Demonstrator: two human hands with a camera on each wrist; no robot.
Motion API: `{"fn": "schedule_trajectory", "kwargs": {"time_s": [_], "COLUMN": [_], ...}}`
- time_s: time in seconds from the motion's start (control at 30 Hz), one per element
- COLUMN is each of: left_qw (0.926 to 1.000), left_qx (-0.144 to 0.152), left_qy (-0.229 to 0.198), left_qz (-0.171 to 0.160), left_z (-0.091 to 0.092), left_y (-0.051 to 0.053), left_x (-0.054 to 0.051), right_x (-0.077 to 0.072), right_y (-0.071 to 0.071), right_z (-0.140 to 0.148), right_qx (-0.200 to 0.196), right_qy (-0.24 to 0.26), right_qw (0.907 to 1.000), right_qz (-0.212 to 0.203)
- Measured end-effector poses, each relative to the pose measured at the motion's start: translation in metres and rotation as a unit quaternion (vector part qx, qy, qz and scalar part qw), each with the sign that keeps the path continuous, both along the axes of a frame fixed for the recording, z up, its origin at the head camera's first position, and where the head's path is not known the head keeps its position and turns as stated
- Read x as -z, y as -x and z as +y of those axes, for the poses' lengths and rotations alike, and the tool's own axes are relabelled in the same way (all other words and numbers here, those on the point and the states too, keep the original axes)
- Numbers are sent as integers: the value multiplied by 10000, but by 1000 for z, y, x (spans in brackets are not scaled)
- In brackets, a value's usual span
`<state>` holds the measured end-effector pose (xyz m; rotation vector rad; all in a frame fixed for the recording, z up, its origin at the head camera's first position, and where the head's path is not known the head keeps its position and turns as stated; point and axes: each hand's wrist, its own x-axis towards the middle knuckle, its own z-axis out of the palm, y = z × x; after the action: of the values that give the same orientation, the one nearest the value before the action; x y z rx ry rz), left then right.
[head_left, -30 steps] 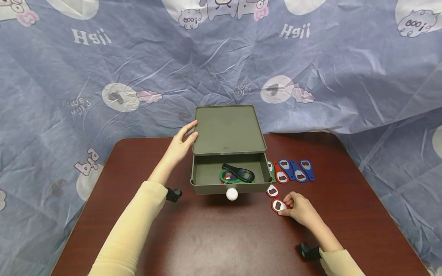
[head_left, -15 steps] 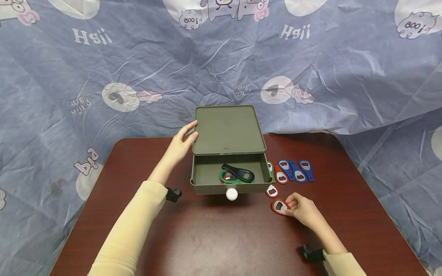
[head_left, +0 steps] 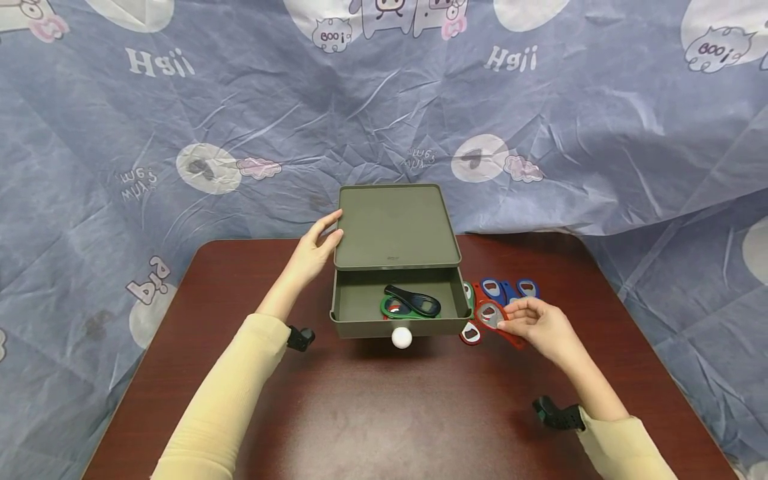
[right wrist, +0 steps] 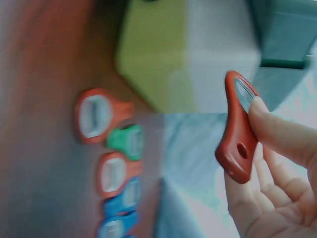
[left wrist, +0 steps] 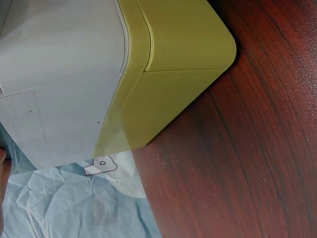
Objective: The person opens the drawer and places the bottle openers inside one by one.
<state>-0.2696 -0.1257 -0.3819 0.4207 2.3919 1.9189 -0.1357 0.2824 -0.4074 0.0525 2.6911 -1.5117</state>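
Note:
My right hand (head_left: 537, 327) pinches a red bottle opener (head_left: 491, 315) between thumb and fingers, lifted off the table to the right of the drawer. In the right wrist view the red opener (right wrist: 238, 129) is held by the thumb and fingers of that hand (right wrist: 277, 183). My left hand (head_left: 309, 257) rests its fingertips on the left edge of the green box (head_left: 396, 227). Its drawer (head_left: 360, 328), with a white knob (head_left: 402, 337), stands pulled out. A black opener (head_left: 414, 300) lies in it across a green one (head_left: 393, 309).
On the table (head_left: 384, 413), right of the drawer, another red opener (head_left: 471, 333) lies in front of a row with a green opener (head_left: 469, 293) and blue ones (head_left: 528, 288). A patterned blue cloth (head_left: 384, 120) hangs behind.
My right hand has raised the red opener from the table and moved it away from me, up to the row of openers. My left hand has stayed at the box.

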Motion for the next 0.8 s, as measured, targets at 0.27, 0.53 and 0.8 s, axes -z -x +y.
{"fn": "schedule_trajectory", "kwargs": {"time_s": [0.27,0.53,0.8], "left_qw": [10000,10000,9999], "left_qx": [-30,-4,-5], "left_qy": [3,20,-130], "left_qz": [75,71,95], "left_z": [0,0,1], "left_y": [1,1,1], "left_x": [2,1,3], "right_x": [-64,-100,-111], "right_y": [16,27,32], "right_z": [-13,-45,-89], "right_qx": [165,-90,-443], "right_qy": [627,1365,1082], "right_qw": [9959,9883,9923], "right_qz": [629,674,416]}}
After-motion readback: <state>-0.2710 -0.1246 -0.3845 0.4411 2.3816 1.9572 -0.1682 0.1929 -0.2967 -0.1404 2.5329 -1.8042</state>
